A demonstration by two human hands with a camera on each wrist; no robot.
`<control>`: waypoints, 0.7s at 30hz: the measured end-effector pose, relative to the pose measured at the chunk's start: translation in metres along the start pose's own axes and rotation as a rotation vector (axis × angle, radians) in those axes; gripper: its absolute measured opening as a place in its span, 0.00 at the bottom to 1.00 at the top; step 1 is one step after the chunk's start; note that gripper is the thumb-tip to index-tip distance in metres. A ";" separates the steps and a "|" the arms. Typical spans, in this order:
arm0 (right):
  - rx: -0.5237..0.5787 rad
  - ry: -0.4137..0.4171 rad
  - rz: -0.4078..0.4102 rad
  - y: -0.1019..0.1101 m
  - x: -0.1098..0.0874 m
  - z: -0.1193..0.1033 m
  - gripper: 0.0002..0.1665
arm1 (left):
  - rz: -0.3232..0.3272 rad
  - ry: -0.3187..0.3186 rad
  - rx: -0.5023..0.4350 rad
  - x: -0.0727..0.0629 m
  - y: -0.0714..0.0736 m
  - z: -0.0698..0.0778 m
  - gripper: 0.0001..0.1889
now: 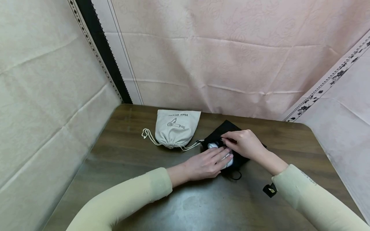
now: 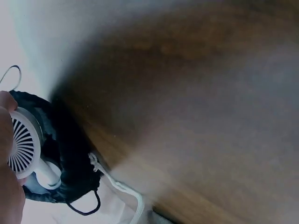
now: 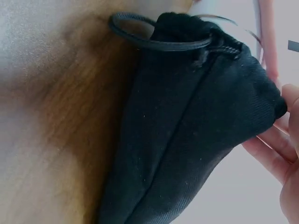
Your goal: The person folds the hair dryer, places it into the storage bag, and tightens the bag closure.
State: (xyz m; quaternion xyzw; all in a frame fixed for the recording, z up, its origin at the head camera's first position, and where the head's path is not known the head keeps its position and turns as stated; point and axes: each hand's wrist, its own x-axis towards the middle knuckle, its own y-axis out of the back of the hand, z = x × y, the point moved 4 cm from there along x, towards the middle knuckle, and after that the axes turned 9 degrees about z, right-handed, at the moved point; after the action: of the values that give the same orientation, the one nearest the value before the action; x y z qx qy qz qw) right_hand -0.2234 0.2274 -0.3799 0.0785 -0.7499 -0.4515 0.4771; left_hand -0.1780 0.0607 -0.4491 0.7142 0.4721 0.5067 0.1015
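A black drawstring bag [image 1: 221, 131] lies at the middle right of the table, its mouth toward the left hand. Inside that mouth sits a white fan-like device [image 2: 24, 147] with a round slotted grille and a short white cylindrical part. My left hand [image 1: 206, 162] holds the device, fingers across it and partly hiding it. With thumb and fingers, my right hand [image 1: 245, 142] pinches the bag's rim; the right wrist view shows the dark cloth stretched from those fingers.
To the left lies a cream drawstring pouch [image 1: 177, 128] printed "Hair Dryer", its white cord [image 1: 192, 147] reaching the black bag. A black cord loop [image 1: 237, 175] extends from the bag onto the wooden table [image 1: 130, 160]. Pale cloth [image 1: 231, 64] hangs behind the table.
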 end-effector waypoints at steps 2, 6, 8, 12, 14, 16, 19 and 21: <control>0.005 -0.009 -0.023 -0.003 -0.001 0.000 0.06 | -0.029 0.031 -0.017 -0.001 0.000 0.001 0.28; 0.026 -0.049 -0.071 -0.009 -0.002 0.002 0.06 | -0.101 0.071 -0.043 -0.003 -0.002 0.004 0.33; 0.035 -0.072 -0.088 -0.011 -0.003 0.004 0.06 | -0.126 0.075 -0.042 -0.004 -0.003 0.007 0.35; 0.039 -0.115 -0.118 -0.015 -0.006 0.007 0.06 | -0.149 0.053 -0.004 -0.007 -0.006 0.013 0.36; 0.041 -0.127 -0.130 -0.016 -0.008 0.008 0.07 | -0.156 0.046 0.013 -0.008 -0.007 0.015 0.36; 0.043 -0.132 -0.136 -0.017 -0.008 0.009 0.07 | -0.172 0.044 0.025 -0.009 -0.008 0.017 0.37; 0.042 -0.131 -0.136 -0.019 -0.008 0.010 0.07 | -0.205 0.051 0.033 -0.011 -0.007 0.019 0.38; 0.045 -0.137 -0.136 -0.020 -0.008 0.011 0.07 | -0.228 0.055 0.038 -0.011 -0.007 0.020 0.40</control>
State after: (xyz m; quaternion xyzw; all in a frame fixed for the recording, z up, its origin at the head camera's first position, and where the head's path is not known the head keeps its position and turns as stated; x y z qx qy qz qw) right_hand -0.2335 0.2272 -0.4015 0.1091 -0.7837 -0.4701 0.3912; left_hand -0.1659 0.0621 -0.4696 0.6435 0.5624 0.5022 0.1319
